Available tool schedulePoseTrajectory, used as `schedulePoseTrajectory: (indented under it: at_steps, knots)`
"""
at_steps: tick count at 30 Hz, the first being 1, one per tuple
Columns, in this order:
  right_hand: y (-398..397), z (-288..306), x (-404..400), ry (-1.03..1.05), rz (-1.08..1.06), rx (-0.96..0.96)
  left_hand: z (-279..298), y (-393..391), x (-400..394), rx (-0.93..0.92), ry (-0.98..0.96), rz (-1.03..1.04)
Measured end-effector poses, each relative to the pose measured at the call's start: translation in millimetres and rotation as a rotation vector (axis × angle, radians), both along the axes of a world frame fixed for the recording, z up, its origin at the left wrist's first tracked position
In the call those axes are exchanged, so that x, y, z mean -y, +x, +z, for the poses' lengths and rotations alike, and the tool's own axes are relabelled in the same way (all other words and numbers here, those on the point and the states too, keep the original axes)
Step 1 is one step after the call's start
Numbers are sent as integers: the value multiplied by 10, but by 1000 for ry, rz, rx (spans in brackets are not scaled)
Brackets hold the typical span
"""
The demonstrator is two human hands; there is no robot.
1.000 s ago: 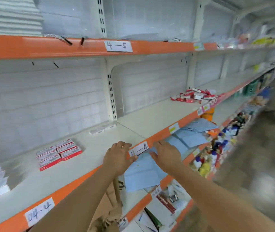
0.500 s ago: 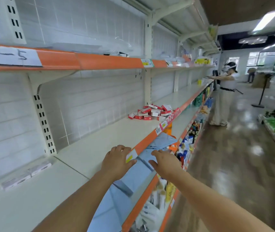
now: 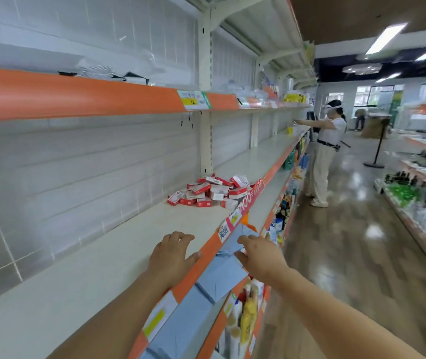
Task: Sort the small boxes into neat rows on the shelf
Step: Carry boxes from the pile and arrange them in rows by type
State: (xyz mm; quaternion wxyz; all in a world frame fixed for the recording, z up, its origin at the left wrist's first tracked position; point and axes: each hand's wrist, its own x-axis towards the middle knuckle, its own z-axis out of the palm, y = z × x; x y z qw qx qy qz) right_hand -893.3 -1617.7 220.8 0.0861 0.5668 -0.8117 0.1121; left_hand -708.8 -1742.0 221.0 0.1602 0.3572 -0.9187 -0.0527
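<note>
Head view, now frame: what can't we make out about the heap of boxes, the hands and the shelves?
- Heap of small red-and-white cardboard boxes: count unclear, boxes overlap; print too small.
- Right hand: fingertips meet the blue paper sheets below; any grip hidden.
- Left hand: palm contact with the cream shelf board hidden.
- White-and-green price label: blurred.
- Lower shelf goods: cut off by the orange shelf edge.

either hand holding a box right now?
No: the left hand rests on the shelf edge, the right hand hangs open, and the boxes lie farther along.
</note>
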Motion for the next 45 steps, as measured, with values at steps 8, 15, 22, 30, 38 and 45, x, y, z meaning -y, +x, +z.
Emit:
schedulePoseTrajectory:
  at_steps: [8, 15, 22, 30, 38, 45]
  knots:
    - [-1135, 77, 642, -23, 85, -31, -53, -1078, 398, -16, 7, 73]
    - [-1878, 131, 1198, -11, 168, -16, 4, -1759, 662, -18, -7, 166]
    - [-2152, 54, 1701, -47, 229, -15, -8, -2006, 976, -46, -15, 231]
    - [-2269, 25, 2122, -5, 257, 37, 15, -2380, 1419, -124, -51, 298]
    - [-2384, -1, 2353, 59, 354, 17, -37, -2689, 1653, -132, -2, 433]
    - [-2504, 116, 2451, 126, 434, -6, 45, -2773, 1671, -166, 95, 493]
